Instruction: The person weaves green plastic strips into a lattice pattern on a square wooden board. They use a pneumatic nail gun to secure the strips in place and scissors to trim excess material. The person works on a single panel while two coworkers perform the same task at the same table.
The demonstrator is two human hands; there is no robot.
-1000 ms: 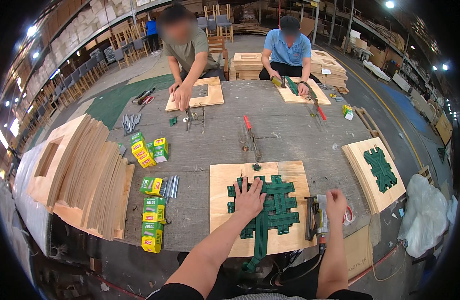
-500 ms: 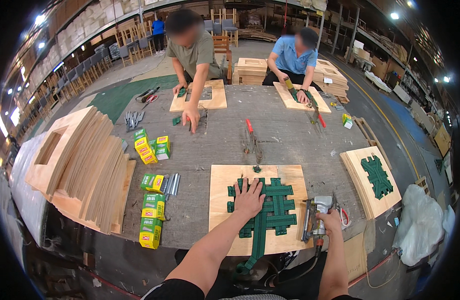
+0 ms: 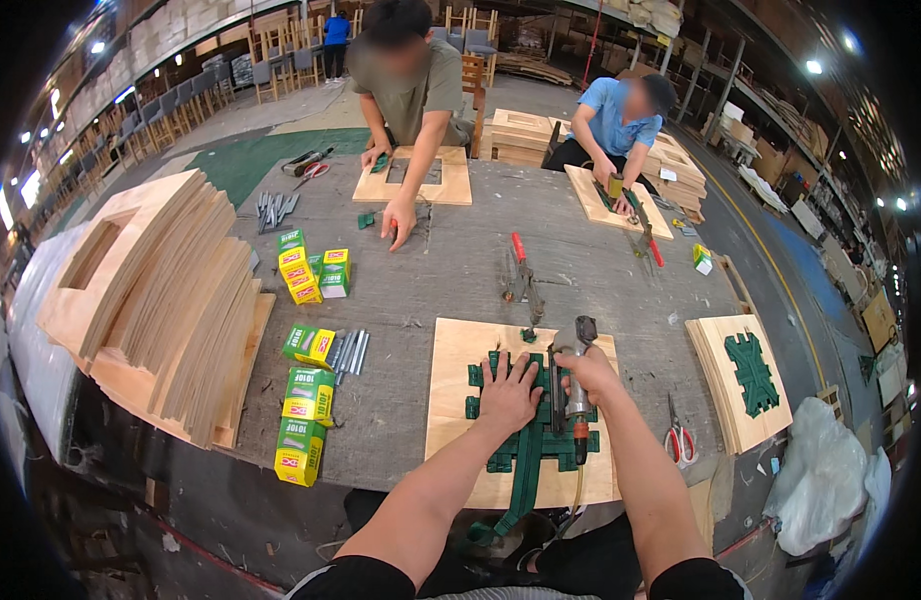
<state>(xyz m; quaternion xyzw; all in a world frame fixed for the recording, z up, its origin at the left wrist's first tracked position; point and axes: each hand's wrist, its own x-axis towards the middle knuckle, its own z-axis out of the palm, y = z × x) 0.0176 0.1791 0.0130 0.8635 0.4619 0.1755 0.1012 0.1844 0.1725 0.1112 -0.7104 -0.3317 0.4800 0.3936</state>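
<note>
Woven green webbing straps [image 3: 526,470] lie across a plywood panel [image 3: 451,350] in front of me. My left hand [image 3: 511,395] rests flat on the straps with its fingers spread. In my right hand [image 3: 593,375] is an air staple gun [image 3: 579,402], held over the webbing just right of my left hand. Its hose runs down toward my lap. One long strap hangs over the panel's near edge. The gun and my hands hide part of the weave.
Stacked framed panels [image 3: 171,310] and green-yellow boxes [image 3: 306,395] stand at left, near staple strips [image 3: 351,352]. Ahead lies a red-handled tool [image 3: 522,265]. Scissors [image 3: 680,440] and a webbed panel [image 3: 751,375] are at right. Two co-workers handle panels across the table.
My right hand has brought the staple gun from the panel's right edge leftward and up over the webbing. My left hand stays on the straps. The whole view has shifted slightly.
</note>
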